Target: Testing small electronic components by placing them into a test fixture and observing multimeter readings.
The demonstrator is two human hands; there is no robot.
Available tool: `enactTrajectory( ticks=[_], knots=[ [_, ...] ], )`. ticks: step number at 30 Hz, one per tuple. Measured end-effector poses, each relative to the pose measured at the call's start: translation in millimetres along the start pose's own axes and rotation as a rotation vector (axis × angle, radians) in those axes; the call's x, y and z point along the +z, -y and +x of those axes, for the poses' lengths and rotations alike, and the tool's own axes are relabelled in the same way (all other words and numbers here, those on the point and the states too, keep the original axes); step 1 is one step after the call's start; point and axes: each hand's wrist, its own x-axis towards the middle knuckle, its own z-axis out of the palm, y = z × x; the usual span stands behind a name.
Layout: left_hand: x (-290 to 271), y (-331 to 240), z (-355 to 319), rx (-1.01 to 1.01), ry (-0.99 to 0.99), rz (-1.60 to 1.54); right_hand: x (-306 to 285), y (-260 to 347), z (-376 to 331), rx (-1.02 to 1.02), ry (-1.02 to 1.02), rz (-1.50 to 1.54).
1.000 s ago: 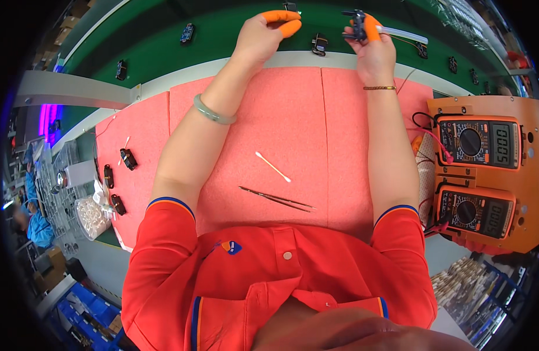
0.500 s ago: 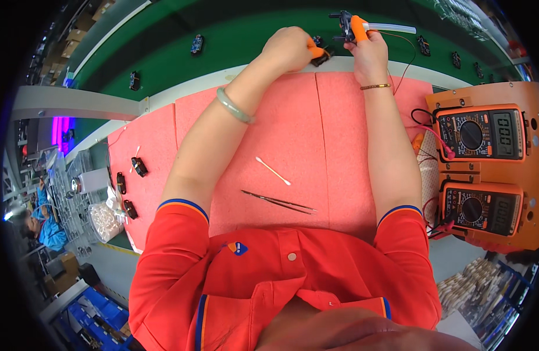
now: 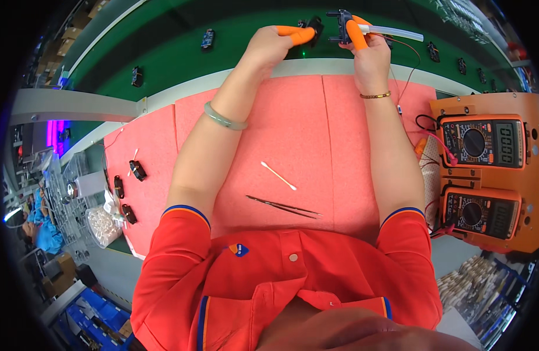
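A pink mat (image 3: 293,140) covers the tabletop, with a green belt (image 3: 182,52) running along the upper edge of the frame and carrying several small black parts. At top centre the right hand (image 3: 369,55) has its fingers closed on a small black part (image 3: 341,24) just above them, beside a pale tube (image 3: 392,32) whose long axis runs out toward the right, while the left hand (image 3: 269,44) pinches a second black part (image 3: 313,26) at its fingertips. On the mat lie one cotton swab (image 3: 278,175) and one pair of tweezers (image 3: 284,206), three more black parts sit at the left edge, and two orange meters (image 3: 486,143) stand at the right.
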Motion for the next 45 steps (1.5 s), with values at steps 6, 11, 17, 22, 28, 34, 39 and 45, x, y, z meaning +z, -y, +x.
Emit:
enactTrajectory(
  ticks=[6, 11, 17, 22, 28, 34, 39, 45],
  knots=[
    [13.8, 2.6, -6.1, 0.127, -0.130, -0.406, 14.7, 1.4, -13.0, -0.178, 0.064, -0.119],
    [19.2, -0.1, -11.4, 0.206, -0.253, -0.214, 19.6, -0.8, -14.8, -0.115, 0.081, -0.017],
    [20.7, 8.2, -7.5, 0.270, -0.252, -0.103, 22.3, -6.1, -16.7, -0.051, 0.138, -0.132],
    [17.9, 3.0, -8.3, 0.353, -0.229, -0.025, 18.9, -3.9, -11.5, -0.108, 0.117, 0.085],
    [0.9, 2.9, 1.5, 0.501, 0.013, -0.561, -3.5, 10.3, 5.9, -0.035, 0.079, 0.233],
    [1.0, -13.4, -21.7, 0.434, 0.409, -0.894, -10.1, 5.1, 9.7, 0.011, 0.043, 0.288],
    [2.0, -10.8, -19.9, 0.356, 0.552, -1.120, -13.9, 3.9, 14.5, 0.055, 0.018, 0.336],
    [6.1, -4.7, -9.1, 0.212, 0.598, -1.321, -20.7, 0.0, 22.3, -0.007, -0.055, 0.386]
  ],
)
